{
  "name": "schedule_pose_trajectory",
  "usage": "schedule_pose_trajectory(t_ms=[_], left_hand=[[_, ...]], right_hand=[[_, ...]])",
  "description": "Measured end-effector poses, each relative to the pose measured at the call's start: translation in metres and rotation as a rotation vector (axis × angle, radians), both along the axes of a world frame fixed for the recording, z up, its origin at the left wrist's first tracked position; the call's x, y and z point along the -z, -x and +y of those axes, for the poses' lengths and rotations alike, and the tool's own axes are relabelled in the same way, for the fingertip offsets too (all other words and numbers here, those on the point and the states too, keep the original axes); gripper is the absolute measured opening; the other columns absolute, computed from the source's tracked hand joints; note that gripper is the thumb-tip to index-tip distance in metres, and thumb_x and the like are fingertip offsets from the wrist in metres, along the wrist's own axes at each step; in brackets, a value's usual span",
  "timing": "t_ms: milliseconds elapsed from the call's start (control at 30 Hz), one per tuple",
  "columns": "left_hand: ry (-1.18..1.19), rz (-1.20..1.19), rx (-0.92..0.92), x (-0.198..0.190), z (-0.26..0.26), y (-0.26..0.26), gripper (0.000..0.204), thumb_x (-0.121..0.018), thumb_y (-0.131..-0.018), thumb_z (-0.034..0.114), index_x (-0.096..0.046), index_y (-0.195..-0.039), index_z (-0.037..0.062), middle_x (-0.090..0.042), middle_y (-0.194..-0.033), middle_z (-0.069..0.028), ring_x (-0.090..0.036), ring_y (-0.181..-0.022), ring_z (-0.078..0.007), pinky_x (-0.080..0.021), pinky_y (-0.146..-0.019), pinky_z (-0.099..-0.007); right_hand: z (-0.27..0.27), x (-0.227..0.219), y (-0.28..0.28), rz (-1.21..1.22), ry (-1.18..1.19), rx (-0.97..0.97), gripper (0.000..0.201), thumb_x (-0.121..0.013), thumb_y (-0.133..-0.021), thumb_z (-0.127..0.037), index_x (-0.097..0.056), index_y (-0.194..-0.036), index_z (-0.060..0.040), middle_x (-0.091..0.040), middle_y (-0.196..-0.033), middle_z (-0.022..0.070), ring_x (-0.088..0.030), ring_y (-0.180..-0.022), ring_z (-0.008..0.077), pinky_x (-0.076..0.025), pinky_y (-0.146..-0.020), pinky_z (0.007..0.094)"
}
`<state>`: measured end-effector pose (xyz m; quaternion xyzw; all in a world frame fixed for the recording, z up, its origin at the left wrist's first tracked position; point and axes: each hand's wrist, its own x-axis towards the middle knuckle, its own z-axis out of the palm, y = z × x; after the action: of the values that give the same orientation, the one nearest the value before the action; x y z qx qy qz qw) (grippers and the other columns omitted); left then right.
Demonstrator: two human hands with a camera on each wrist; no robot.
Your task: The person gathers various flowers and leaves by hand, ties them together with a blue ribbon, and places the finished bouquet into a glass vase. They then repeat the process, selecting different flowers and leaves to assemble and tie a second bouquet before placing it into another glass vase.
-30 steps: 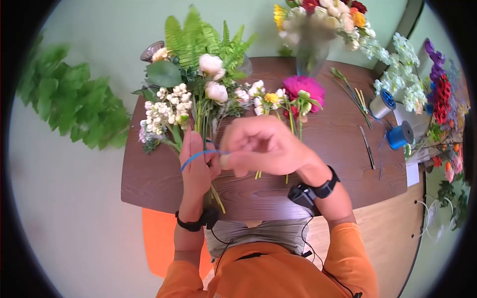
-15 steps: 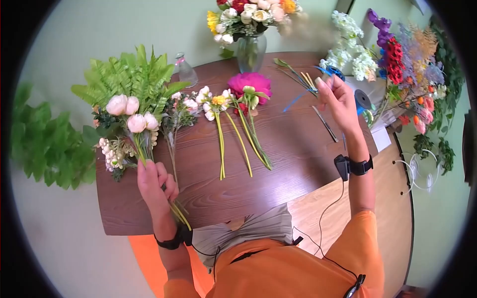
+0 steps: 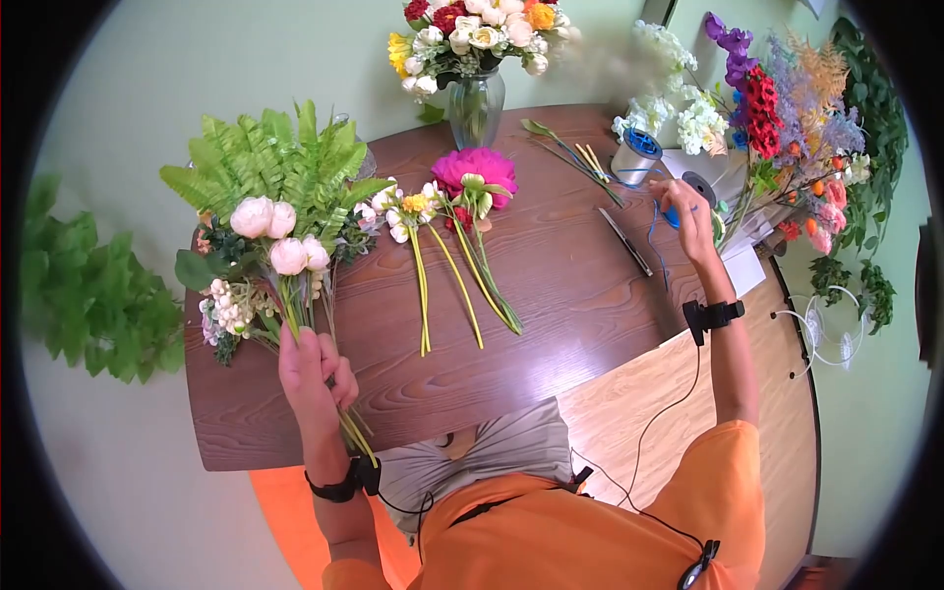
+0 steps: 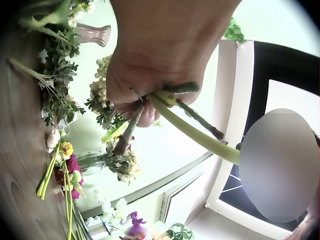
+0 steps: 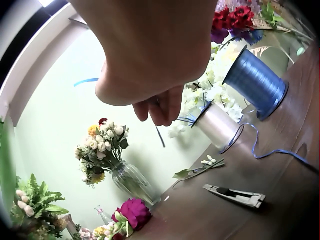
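Observation:
My left hand (image 3: 313,379) grips a bundle of flower stems near the table's front left. Above the fist spread pale pink flowers (image 3: 270,236), green fern leaves (image 3: 270,157) and white berries (image 3: 233,307). Cut stem ends (image 4: 195,135) poke out below the fist in the left wrist view. Over the table's right side, my right hand (image 3: 690,221) pinches a thin blue ribbon (image 5: 86,81), whose ends show on either side of the hand in the right wrist view. Close by stand a blue ribbon spool (image 5: 257,82) and a white spool (image 5: 217,125).
A utility knife (image 5: 235,195) lies near the spools. Mid-table are a magenta flower (image 3: 475,177) and small white-and-yellow flowers (image 3: 413,208) with long stems. A full glass vase (image 3: 477,108) stands at the back; more flowers (image 3: 762,108) crowd the right.
My right hand has left the bundle and swung right to the spools, taking the blue ribbon away from the stems. My left hand keeps its grip, and the head view has turned right.

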<state>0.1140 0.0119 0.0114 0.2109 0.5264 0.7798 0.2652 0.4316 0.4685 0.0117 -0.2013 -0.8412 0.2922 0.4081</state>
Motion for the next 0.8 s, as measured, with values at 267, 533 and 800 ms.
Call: schedule_pose_trajectory(t_ms=[267,533,800], left_hand=[[0.005,0.0,-0.018,0.007,-0.008,0.001,0.018,-0.039,-0.113,0.028,-0.041,-0.111,0.0109,-0.03,-0.063,0.0034,-0.026,-0.037,-0.0046,-0.024,-0.03,-0.0224],[0.005,-0.021,0.024,0.005,-0.005,-0.002,0.017,-0.039,-0.112,0.026,-0.043,-0.119,0.0111,-0.03,-0.062,0.0036,-0.026,-0.036,-0.0048,-0.024,-0.03,-0.0222],[0.005,-0.015,-0.048,0.007,-0.009,0.003,0.016,-0.039,-0.112,0.026,-0.045,-0.111,0.0112,-0.032,-0.065,0.0031,-0.026,-0.037,-0.0051,-0.025,-0.03,-0.0226]], right_hand=[[-0.005,0.033,-0.043,-0.773,-0.452,0.072,0.013,-0.063,-0.085,0.0,-0.069,-0.096,-0.0005,-0.055,-0.149,0.0101,-0.069,-0.101,0.0366,-0.057,-0.078,0.0443],[0.001,0.023,-0.06,-0.985,-0.575,0.149,0.057,-0.059,-0.077,0.013,-0.063,-0.13,-0.0099,-0.04,-0.161,0.0052,-0.071,-0.1,0.0328,-0.06,-0.079,0.0426],[-0.022,-0.023,-0.05,-0.937,-0.766,0.409,0.067,-0.056,-0.078,0.013,-0.054,-0.141,-0.0101,-0.048,-0.152,0.0135,-0.053,-0.132,0.0353,-0.055,-0.096,0.0424]])
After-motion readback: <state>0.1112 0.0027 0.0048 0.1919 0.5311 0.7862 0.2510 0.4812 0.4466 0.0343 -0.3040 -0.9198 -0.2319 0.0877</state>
